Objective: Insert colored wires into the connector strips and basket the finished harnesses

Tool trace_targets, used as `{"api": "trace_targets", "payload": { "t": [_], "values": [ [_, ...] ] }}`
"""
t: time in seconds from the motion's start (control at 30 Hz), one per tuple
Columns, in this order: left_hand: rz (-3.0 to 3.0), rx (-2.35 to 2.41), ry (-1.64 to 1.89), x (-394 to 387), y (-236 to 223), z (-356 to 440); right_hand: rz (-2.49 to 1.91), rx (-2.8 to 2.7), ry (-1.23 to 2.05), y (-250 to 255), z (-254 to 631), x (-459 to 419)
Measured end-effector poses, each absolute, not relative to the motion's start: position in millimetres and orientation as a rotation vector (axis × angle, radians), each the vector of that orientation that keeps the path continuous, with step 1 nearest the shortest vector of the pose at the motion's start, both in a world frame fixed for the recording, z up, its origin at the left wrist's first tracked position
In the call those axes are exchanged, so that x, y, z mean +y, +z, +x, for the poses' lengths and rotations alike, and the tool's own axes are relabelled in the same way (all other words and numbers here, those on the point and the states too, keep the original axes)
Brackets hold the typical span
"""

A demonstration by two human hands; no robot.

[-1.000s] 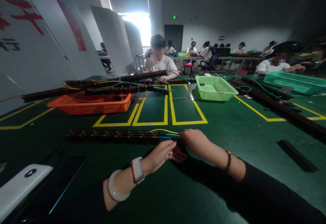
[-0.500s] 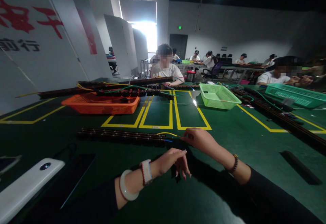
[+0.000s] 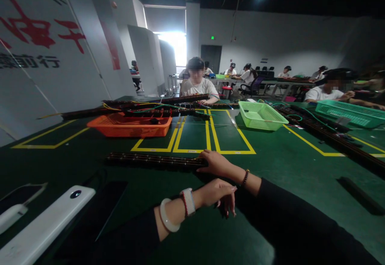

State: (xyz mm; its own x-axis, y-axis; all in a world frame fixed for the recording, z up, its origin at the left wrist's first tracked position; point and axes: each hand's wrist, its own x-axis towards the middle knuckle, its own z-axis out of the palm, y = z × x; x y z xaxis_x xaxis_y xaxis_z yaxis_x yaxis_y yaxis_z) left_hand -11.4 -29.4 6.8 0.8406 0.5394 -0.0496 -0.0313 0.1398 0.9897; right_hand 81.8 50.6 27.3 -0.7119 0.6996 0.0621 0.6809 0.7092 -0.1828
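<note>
A long dark strip (image 3: 153,160) with rows of small bright points lies flat across the table in front of me. My right hand (image 3: 215,163) is closed over its right end, thumb on the near side and fingers on the far side. That hand hides the strip's end and the yellow and blue wires there. My left hand (image 3: 221,194), with a watch band (image 3: 188,201) and a pale bangle (image 3: 169,216) on its arm, hangs bent at the wrist just nearer to me. Its fingers droop apart and hold nothing.
An orange basket (image 3: 132,127), with wired dark strips across it, stands back left. A light green basket (image 3: 261,122) and a teal basket (image 3: 350,114) stand right. A white device (image 3: 51,221) and a dark flat slab (image 3: 99,206) lie left. A person (image 3: 197,82) sits opposite.
My right hand has moved left from the loose yellow wire onto the strip's right end. My left hand stays drooped, slightly further right in view. The whole view has shifted a little.
</note>
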Motion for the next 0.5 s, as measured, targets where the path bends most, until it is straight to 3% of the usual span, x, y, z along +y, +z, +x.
{"api": "trace_targets", "payload": {
  "t": [0.2, 0.5],
  "values": [
    [1.39, 0.435, 0.443, -27.8, 2.0, -9.2, -1.217, -2.736, 0.011, 34.2, 84.2, 45.5],
    [1.383, 0.388, 0.427, -26.7, 3.4, -11.3, -0.963, -2.571, -0.829, 99.4, 181.9, 46.0]
  ]
}}
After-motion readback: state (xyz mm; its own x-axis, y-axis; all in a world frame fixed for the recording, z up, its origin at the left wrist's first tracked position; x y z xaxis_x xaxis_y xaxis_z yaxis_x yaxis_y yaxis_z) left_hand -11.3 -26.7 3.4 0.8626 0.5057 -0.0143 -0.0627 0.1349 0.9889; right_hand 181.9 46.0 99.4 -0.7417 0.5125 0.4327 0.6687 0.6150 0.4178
